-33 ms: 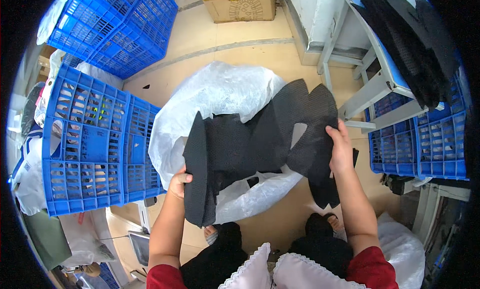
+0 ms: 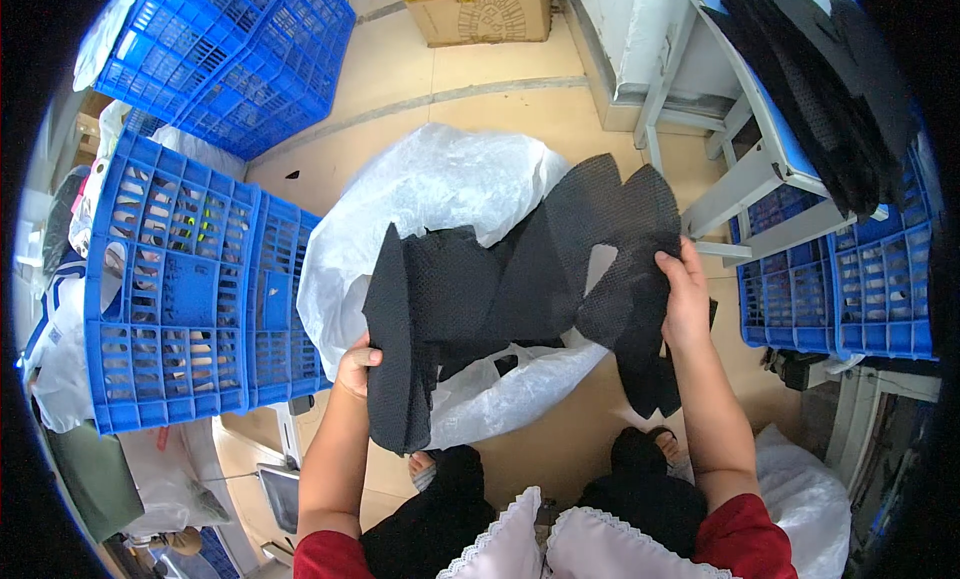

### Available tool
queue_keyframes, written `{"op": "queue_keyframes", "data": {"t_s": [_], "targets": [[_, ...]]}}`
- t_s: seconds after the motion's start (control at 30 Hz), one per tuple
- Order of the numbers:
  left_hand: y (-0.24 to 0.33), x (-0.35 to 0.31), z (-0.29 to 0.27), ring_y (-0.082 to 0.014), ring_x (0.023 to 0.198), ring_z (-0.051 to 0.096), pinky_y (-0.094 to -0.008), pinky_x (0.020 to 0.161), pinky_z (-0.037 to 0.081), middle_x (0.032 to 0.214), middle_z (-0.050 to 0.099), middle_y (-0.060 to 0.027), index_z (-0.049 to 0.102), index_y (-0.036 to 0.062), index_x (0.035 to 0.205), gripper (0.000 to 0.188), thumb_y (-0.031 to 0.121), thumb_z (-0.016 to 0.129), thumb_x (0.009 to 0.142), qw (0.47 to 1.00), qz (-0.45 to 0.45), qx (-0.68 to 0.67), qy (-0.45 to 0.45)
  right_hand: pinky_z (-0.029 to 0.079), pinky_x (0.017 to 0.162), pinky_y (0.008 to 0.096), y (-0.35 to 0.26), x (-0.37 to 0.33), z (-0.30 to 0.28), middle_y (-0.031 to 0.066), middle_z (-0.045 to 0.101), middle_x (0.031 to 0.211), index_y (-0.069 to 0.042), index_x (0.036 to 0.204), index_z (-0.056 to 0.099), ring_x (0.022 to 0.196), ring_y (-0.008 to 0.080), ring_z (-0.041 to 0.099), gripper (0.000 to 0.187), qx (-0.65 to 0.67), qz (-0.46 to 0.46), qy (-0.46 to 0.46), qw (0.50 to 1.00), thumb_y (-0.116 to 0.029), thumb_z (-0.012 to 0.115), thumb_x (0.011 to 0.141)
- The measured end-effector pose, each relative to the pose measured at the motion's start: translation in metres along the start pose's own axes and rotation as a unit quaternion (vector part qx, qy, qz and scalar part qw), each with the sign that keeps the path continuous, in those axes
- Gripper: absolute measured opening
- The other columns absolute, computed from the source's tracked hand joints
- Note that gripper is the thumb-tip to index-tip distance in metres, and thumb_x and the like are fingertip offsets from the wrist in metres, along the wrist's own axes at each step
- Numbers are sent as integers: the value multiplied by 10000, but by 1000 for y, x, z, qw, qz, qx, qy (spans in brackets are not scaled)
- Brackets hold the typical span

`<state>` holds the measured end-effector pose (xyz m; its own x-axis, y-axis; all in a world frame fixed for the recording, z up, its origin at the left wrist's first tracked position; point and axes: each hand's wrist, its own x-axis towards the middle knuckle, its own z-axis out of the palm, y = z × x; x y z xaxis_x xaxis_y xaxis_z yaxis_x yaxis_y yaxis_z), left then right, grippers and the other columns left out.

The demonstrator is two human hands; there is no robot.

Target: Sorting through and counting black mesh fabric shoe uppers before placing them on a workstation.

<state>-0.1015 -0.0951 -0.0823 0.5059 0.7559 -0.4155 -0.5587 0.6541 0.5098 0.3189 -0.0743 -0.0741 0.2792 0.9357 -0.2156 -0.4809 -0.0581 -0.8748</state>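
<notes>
My left hand (image 2: 356, 367) is closed on the edge of a stack of black mesh fabric pieces (image 2: 392, 329), its thumb lying on top. On the other side, my right hand (image 2: 684, 297) grips more black mesh fabric pieces (image 2: 640, 269), some with pointed ends and fanned apart. Between the hands, more black fabric (image 2: 460, 284) lies in the mouth of a large white plastic bag (image 2: 430, 174) on the floor. The fingers of both hands are partly hidden behind the fabric.
Blue plastic crates (image 2: 170, 289) stand at the left, with another crate (image 2: 230, 59) behind. A cardboard box (image 2: 490, 17) is at the far side. At right, black fabric pieces (image 2: 820, 99) hang over a white-framed table (image 2: 735, 194), beside blue crates (image 2: 840, 289). A plastic bag (image 2: 800, 489) lies near right.
The mesh pieces in my right hand have shifted slightly to the right. The stack in my left hand has tilted a little. Both hands keep their hold.
</notes>
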Motion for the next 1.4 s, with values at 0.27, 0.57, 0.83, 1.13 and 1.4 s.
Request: {"op": "queue_keyframes", "data": {"t_s": [0.27,0.57,0.83,1.13,1.4], "targets": [[5,1,9,-428,903,620,-512,796,531,1089,571,-288,376,-83,1278,757,93,602,577,999,40,5,-19,421,866,279,-35,-10,4,58,592,1065,-2,1145,518,942,147,553,363,-54,-64,-21,996,50,483,788],[5,2,6,-453,987,589,-533,880,487,1150,551,-296,404,-97,1268,763,26,569,534,1000,25,4,1,425,841,254,-42,-24,13,35,604,1015,7,1089,562,919,113,551,293,-88,-63,-89,990,47,535,800],[7,1,17,-473,994,576,-540,899,473,1141,551,-304,419,-102,1254,735,6,570,543,999,41,25,-20,458,765,239,-67,-16,0,32,639,922,4,1027,600,828,99,576,192,-177,-154,-28,972,-24,616,837],[1,8,11,-444,887,619,-544,788,527,1121,566,-283,406,-74,1268,680,55,592,627,997,60,55,-2,453,786,246,-78,-14,-23,47,629,963,23,1047,593,860,110,574,228,-225,-180,-20,957,30,580,820],[-3,12,17,-450,911,612,-555,805,519,1129,563,-283,415,-77,1260,681,50,589,615,996,56,63,-16,466,800,274,-68,-16,-29,70,650,963,28,1037,600,853,140,603,244,-69,-82,-52,993,36,576,795]]}}
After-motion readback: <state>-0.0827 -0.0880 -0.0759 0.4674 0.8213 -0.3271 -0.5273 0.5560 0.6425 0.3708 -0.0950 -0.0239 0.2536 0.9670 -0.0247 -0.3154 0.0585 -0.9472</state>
